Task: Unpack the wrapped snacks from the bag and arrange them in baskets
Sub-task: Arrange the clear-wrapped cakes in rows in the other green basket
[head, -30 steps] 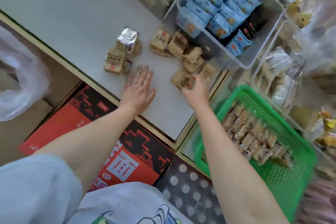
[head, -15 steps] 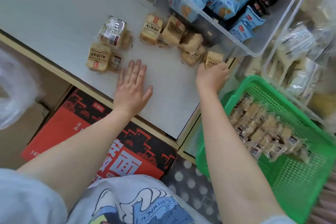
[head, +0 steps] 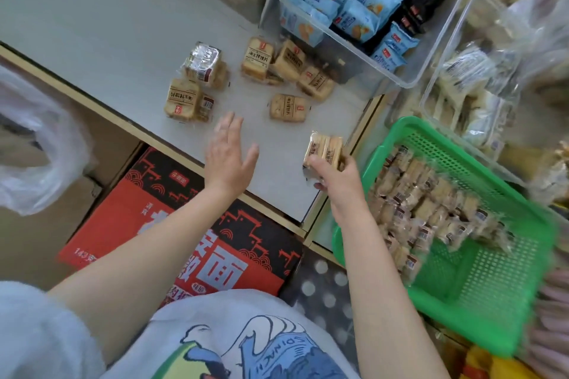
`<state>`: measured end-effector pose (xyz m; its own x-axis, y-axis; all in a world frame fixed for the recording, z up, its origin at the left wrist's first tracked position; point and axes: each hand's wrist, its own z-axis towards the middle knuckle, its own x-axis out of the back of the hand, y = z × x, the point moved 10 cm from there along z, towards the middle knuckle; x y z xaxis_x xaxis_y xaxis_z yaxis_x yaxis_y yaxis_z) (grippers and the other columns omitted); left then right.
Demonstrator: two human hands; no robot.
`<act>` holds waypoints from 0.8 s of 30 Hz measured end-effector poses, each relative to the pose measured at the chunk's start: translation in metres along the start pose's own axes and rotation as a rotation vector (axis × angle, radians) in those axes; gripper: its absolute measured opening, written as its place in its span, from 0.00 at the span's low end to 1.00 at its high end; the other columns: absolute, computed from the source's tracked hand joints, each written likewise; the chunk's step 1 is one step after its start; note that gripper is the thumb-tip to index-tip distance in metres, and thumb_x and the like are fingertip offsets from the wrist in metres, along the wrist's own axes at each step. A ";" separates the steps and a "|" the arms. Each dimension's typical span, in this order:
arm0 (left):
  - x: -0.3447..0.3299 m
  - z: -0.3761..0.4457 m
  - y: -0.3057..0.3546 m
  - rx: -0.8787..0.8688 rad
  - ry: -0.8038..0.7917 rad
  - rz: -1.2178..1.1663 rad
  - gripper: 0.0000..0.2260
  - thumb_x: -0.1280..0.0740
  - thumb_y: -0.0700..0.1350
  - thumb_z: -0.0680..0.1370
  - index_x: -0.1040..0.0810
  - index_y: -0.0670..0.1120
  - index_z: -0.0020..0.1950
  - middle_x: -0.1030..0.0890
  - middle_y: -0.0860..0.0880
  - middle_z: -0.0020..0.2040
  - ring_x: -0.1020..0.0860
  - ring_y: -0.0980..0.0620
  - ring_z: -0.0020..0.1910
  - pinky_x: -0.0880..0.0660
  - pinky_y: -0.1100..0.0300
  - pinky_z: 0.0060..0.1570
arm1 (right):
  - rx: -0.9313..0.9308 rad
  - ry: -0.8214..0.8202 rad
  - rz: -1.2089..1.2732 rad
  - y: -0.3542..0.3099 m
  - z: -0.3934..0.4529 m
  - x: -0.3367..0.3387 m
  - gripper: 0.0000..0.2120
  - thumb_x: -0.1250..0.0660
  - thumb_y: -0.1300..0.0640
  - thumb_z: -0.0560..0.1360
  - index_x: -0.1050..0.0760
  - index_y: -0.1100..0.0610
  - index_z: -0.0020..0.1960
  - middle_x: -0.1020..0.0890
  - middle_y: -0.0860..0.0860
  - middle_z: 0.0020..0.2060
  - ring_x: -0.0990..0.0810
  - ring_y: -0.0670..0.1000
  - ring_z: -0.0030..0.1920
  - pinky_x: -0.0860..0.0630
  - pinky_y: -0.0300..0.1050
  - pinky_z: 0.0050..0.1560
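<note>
Right hand (head: 334, 175) gripping wrapped snacks (head: 323, 149), green basket (head: 480, 286) part-filled with snacks

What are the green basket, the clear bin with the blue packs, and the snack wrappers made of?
Green basket: looks like moulded plastic, slightly glossy; perforated mesh walls and a thick rim.
Clear bin: probably rigid transparent plastic; the blue packs show through its walls.
Snack wrappers: thin clear film, shiny and crinkled, with printed labels; same on the pack in the right hand.
</note>
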<state>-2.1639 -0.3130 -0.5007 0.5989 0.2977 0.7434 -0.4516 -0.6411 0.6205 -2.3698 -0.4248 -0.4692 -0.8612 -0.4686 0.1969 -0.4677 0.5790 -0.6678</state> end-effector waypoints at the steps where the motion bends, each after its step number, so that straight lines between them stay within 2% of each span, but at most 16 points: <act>1: 0.000 -0.009 0.010 0.050 -0.057 -0.166 0.22 0.41 0.51 0.83 0.35 0.46 0.77 0.32 0.47 0.76 0.37 0.50 0.76 0.38 0.51 0.73 | -0.013 -0.076 0.072 0.007 -0.013 -0.003 0.22 0.26 0.54 0.75 0.28 0.54 0.66 0.18 0.51 0.56 0.18 0.52 0.53 0.24 0.43 0.45; 3: -0.007 -0.030 0.037 0.227 -0.266 -0.620 0.17 0.38 0.54 0.81 0.26 0.52 0.69 0.24 0.53 0.67 0.28 0.53 0.70 0.32 0.56 0.66 | -0.023 -0.264 0.192 0.011 -0.039 -0.010 0.18 0.28 0.53 0.76 0.25 0.55 0.64 0.17 0.52 0.52 0.18 0.54 0.51 0.24 0.44 0.45; 4: -0.008 -0.042 0.055 0.247 -0.377 -0.792 0.17 0.36 0.55 0.79 0.24 0.54 0.67 0.22 0.55 0.65 0.27 0.54 0.68 0.30 0.56 0.66 | -0.019 -0.371 0.222 0.009 -0.054 -0.012 0.18 0.29 0.53 0.75 0.25 0.57 0.64 0.17 0.53 0.51 0.19 0.54 0.51 0.23 0.45 0.45; 5: -0.005 -0.054 0.075 0.170 -0.498 -0.860 0.17 0.34 0.54 0.78 0.24 0.56 0.67 0.22 0.56 0.66 0.25 0.55 0.67 0.28 0.56 0.66 | -0.006 -0.483 0.235 0.005 -0.069 -0.013 0.20 0.30 0.53 0.75 0.25 0.58 0.64 0.18 0.54 0.51 0.19 0.54 0.50 0.23 0.45 0.47; 7: 0.001 -0.083 0.117 -0.033 -0.774 -0.880 0.24 0.28 0.47 0.75 0.27 0.57 0.71 0.23 0.52 0.69 0.23 0.52 0.65 0.24 0.56 0.62 | 0.019 -0.705 0.270 -0.001 -0.098 -0.013 0.22 0.29 0.51 0.74 0.25 0.59 0.64 0.20 0.56 0.52 0.21 0.55 0.50 0.24 0.49 0.50; 9: 0.006 -0.113 0.147 -0.132 -1.011 -0.859 0.32 0.25 0.41 0.72 0.29 0.55 0.73 0.21 0.46 0.67 0.21 0.47 0.64 0.23 0.55 0.60 | 0.029 -0.847 0.302 -0.004 -0.124 -0.008 0.26 0.24 0.49 0.71 0.23 0.59 0.65 0.21 0.57 0.52 0.23 0.56 0.50 0.24 0.48 0.50; 11: 0.006 -0.130 0.169 -0.179 -1.088 -0.822 0.34 0.23 0.41 0.69 0.30 0.52 0.74 0.19 0.45 0.63 0.20 0.46 0.61 0.22 0.56 0.57 | 0.049 -0.894 0.367 -0.004 -0.142 0.003 0.25 0.25 0.48 0.71 0.22 0.57 0.65 0.19 0.55 0.52 0.21 0.54 0.49 0.21 0.44 0.45; 14: -0.004 -0.135 0.189 -0.167 -0.972 -0.808 0.37 0.22 0.48 0.64 0.27 0.46 0.71 0.16 0.48 0.56 0.18 0.51 0.55 0.22 0.60 0.51 | 0.037 -0.722 0.485 0.007 -0.148 0.033 0.21 0.38 0.41 0.80 0.20 0.54 0.64 0.18 0.55 0.57 0.18 0.53 0.53 0.20 0.45 0.49; 16: -0.016 -0.137 0.199 -0.155 -0.838 -0.804 0.38 0.22 0.53 0.62 0.26 0.44 0.69 0.16 0.48 0.54 0.17 0.52 0.52 0.21 0.60 0.48 | 0.052 -0.539 0.556 0.022 -0.145 0.065 0.26 0.45 0.37 0.81 0.20 0.54 0.64 0.18 0.56 0.58 0.19 0.54 0.54 0.21 0.45 0.50; 19: -0.050 -0.152 0.212 -0.098 -0.723 -0.688 0.38 0.22 0.62 0.65 0.27 0.46 0.69 0.17 0.48 0.55 0.17 0.51 0.53 0.20 0.58 0.50 | 0.182 -0.344 0.472 0.040 -0.149 0.109 0.25 0.42 0.37 0.80 0.23 0.53 0.65 0.18 0.54 0.53 0.20 0.50 0.48 0.23 0.44 0.47; 22: -0.092 -0.182 0.236 -0.144 -0.737 -0.467 0.28 0.33 0.61 0.78 0.31 0.47 0.72 0.20 0.47 0.55 0.20 0.53 0.47 0.24 0.64 0.45 | 0.193 -0.199 0.332 0.065 -0.151 0.150 0.18 0.36 0.40 0.79 0.23 0.50 0.62 0.19 0.48 0.46 0.24 0.46 0.41 0.27 0.42 0.42; 23: -0.105 -0.190 0.244 -0.186 -0.736 -0.381 0.26 0.38 0.61 0.81 0.32 0.46 0.73 0.21 0.45 0.58 0.21 0.52 0.50 0.26 0.64 0.47 | 0.186 -0.165 0.318 0.072 -0.152 0.164 0.16 0.35 0.42 0.78 0.22 0.50 0.61 0.19 0.48 0.46 0.24 0.47 0.42 0.27 0.42 0.42; 24: -0.114 -0.196 0.250 -0.236 -0.726 -0.305 0.26 0.43 0.61 0.83 0.33 0.46 0.75 0.22 0.44 0.63 0.22 0.50 0.58 0.28 0.61 0.53 | 0.176 -0.109 0.316 0.079 -0.151 0.180 0.15 0.34 0.43 0.77 0.22 0.49 0.60 0.19 0.48 0.46 0.23 0.47 0.42 0.27 0.43 0.43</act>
<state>-2.4752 -0.3684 -0.3816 0.9601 -0.1484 0.2372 -0.2782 -0.4163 0.8656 -2.5924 -0.3624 -0.3780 -0.9270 -0.3586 -0.1102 -0.1323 0.5873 -0.7985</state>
